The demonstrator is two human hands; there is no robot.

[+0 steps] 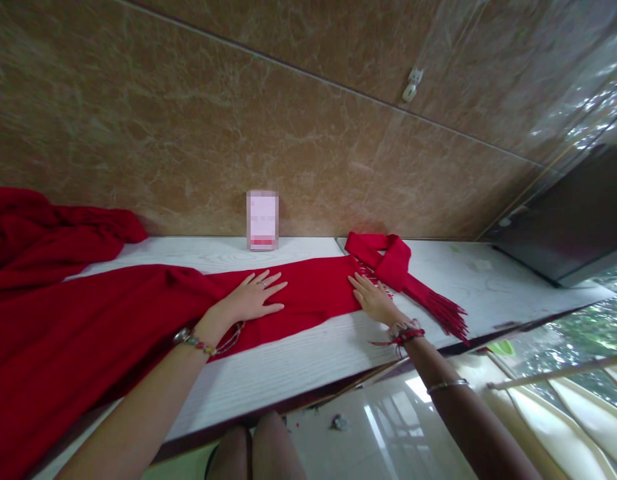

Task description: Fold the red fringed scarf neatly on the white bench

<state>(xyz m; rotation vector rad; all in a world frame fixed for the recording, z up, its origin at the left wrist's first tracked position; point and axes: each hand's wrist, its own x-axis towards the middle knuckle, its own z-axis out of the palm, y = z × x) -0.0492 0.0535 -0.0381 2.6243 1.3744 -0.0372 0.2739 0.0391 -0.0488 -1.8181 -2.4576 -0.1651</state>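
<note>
A long red scarf (pixel 308 287) lies spread along the white tabletop, its fringed end toward the right. My left hand (pixel 251 297) rests flat on the cloth with the fingers spread. At the fringed end, my right hand (pixel 373 298) presses down with its fingers stretched out, partly covering the fringe. Just beyond that hand is a second red scarf (pixel 393 260), folded into a loop with its tassels pointing to the lower right. Toward the left the spread scarf widens into loose folds that run out of view.
A bundle of red cloth (pixel 88 233) sits at the back left. A phone-like upright object (pixel 263 220), blurred out, leans on the brown marbled wall (pixel 198 133). A dark panel (pixel 563 213) stands at the table's right end. Below the front edge shows a shiny floor (pixel 358 440).
</note>
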